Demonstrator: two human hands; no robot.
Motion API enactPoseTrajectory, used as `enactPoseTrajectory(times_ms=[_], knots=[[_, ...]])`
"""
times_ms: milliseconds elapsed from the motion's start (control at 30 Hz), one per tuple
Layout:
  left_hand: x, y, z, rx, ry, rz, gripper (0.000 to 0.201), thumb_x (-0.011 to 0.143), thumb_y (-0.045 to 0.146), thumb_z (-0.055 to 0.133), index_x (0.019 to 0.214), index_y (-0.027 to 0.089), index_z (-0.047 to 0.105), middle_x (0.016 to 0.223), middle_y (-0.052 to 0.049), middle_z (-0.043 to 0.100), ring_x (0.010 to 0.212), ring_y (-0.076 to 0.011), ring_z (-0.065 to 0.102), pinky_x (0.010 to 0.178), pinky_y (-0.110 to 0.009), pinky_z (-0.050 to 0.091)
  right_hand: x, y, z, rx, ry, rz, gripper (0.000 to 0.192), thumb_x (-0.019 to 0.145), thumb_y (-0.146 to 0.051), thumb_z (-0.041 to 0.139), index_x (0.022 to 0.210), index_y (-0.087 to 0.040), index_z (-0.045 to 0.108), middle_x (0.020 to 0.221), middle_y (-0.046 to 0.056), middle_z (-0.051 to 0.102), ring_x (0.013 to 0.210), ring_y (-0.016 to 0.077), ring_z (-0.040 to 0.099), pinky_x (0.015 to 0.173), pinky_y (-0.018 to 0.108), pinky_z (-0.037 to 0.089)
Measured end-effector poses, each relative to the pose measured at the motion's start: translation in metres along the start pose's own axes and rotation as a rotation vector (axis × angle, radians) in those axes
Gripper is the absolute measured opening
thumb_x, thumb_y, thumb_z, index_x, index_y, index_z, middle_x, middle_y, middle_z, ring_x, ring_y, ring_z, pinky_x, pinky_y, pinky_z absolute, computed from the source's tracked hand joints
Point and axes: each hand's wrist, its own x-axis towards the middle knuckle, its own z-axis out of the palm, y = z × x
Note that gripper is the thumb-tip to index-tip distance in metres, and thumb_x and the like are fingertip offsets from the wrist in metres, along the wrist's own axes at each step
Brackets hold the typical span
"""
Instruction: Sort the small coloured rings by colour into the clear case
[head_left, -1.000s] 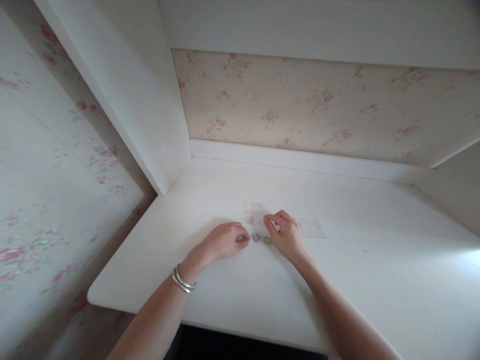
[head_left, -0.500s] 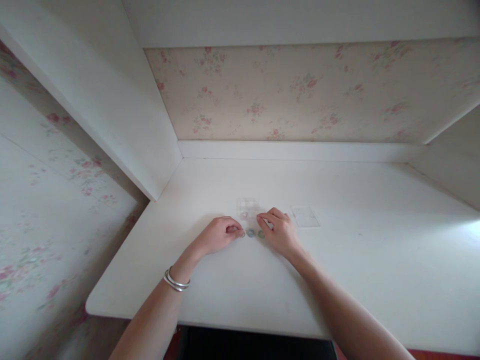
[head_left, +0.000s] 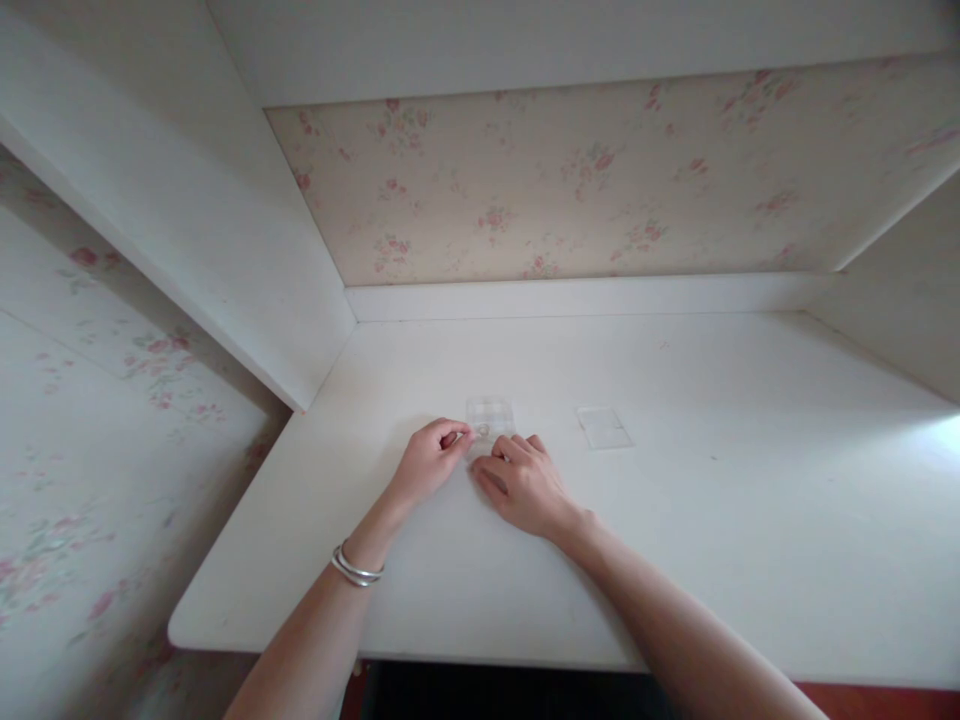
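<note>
Eyes on the clear plastic box (head_left: pixel 491 408), sitting on the white surface (head_left: pixel 720 560) just past the fingertips, a small round piece (head_left: pixel 484 431) showing by its near side! I can't call a long axis on the box: it looks nearly square, and hands cover part of the near edge.

Here's the relation that counts: that round piece lies immediately right of the left hand (head_left: pixel 433 456), whose fingertips are right at the box's near-left corner. Thumb and forefinger come together in a tight pinch, but whether they have hold of anything, or touch the piece, I can't tell from here.

Over to the right hand (head_left: pixel 523 485): it rests low in front of the box, knuckles overlapping the near-right corner, fingers loosely bent toward the left. Its palm side is hidden from me, so I can't say what it has hold of, if anything. Both hands crowd the box, and I make the left the nearer to the round piece.

Further right, clear of the right hand, a flat transparent square (head_left: pixel 604 427) lies by itself. Silvery bangles (head_left: pixel 360 577) circle the left wrist, and floral wallpaper (head_left: pixel 487 190) fills the back.
</note>
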Motion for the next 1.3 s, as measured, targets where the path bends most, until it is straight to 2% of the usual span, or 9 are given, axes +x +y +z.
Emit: enactPoseTrajectory(times_ms=[133,333,433,567,800,967,1167,1300], knots=[[0.009,0.004,0.010,0.038,0.059,0.059,0.030,0.084,0.041,0.050,0.089,0.017,0.067,0.076,-0.001,0.061,0.063,-0.0117,0.049,0.061,-0.022,0.040,0.002,-0.002,0.004,-0.048,-0.019,-0.028,0.019,0.088,-0.027,0.050,0.086,-0.024,0.069,0.080,0.003,0.056,0.078,0.0142,0.047,0.071,0.030,0.024],[0.017,0.000,0.020,0.096,0.062,0.111,0.023,0.085,0.032,0.050,0.094,0.018,0.067,0.088,-0.003,0.066,0.072,-0.0133,0.055,0.071,-0.024,0.044,0.002,0.001,0.006,-0.058,-0.031,-0.064,0.020,0.088,-0.024,0.049,0.086,-0.024,0.069,0.080,0.003,0.057,0.078,0.0141,0.046,0.070,0.030,0.024],[0.015,-0.003,0.017,0.111,0.101,0.113,0.025,0.086,0.030,0.049,0.101,0.018,0.065,0.093,-0.004,0.065,0.075,-0.0133,0.056,0.073,-0.024,0.044,0.001,0.001,0.006,-0.041,-0.021,-0.060,0.020,0.088,-0.024,0.049,0.083,-0.022,0.069,0.079,0.003,0.056,0.077,0.0134,0.047,0.071,0.029,0.025],[0.008,-0.008,0.006,0.154,0.123,0.079,0.025,0.088,0.030,0.045,0.101,0.018,0.063,0.085,-0.004,0.064,0.072,-0.0137,0.056,0.070,-0.024,0.044,0.000,0.002,0.006,-0.014,0.006,-0.042,0.021,0.089,-0.023,0.048,0.085,-0.022,0.069,0.078,0.003,0.055,0.077,0.0127,0.048,0.071,0.028,0.026],[-0.009,-0.003,-0.006,0.256,-0.072,0.167,0.019,0.086,0.027,0.049,0.090,0.021,0.066,0.087,-0.003,0.062,0.073,-0.0137,0.057,0.068,-0.023,0.044,0.000,0.009,0.006,0.117,0.042,0.010,0.021,0.089,-0.026,0.048,0.087,-0.022,0.068,0.080,0.003,0.055,0.077,0.0132,0.050,0.073,0.028,0.032],[-0.015,0.002,-0.006,0.299,-0.191,0.186,0.019,0.084,0.030,0.052,0.091,0.023,0.067,0.086,-0.002,0.061,0.069,-0.0130,0.058,0.069,-0.024,0.044,0.003,0.020,0.005,0.272,0.183,0.146,0.023,0.089,-0.031,0.047,0.088,-0.022,0.069,0.080,0.003,0.056,0.076,0.0146,0.052,0.070,0.029,0.041],[-0.018,0.000,-0.004,0.330,-0.255,0.216,0.019,0.084,0.030,0.052,0.088,0.026,0.070,0.086,-0.001,0.062,0.075,-0.0144,0.059,0.074,-0.024,0.043,0.015,0.028,0.006,0.281,0.258,0.227,0.023,0.088,-0.033,0.049,0.092,-0.022,0.069,0.080,0.003,0.055,0.075,0.0142,0.053,0.064,0.026,0.043],[-0.019,-0.002,-0.003,0.313,-0.260,0.217,0.017,0.083,0.026,0.052,0.084,0.024,0.070,0.088,-0.002,0.063,0.076,-0.0144,0.060,0.075,-0.024,0.043,0.026,0.032,0.011,0.256,0.235,0.207,0.022,0.087,-0.032,0.050,0.090,-0.023,0.070,0.079,0.003,0.055,0.073,0.0135,0.053,0.065,0.026,0.043]])
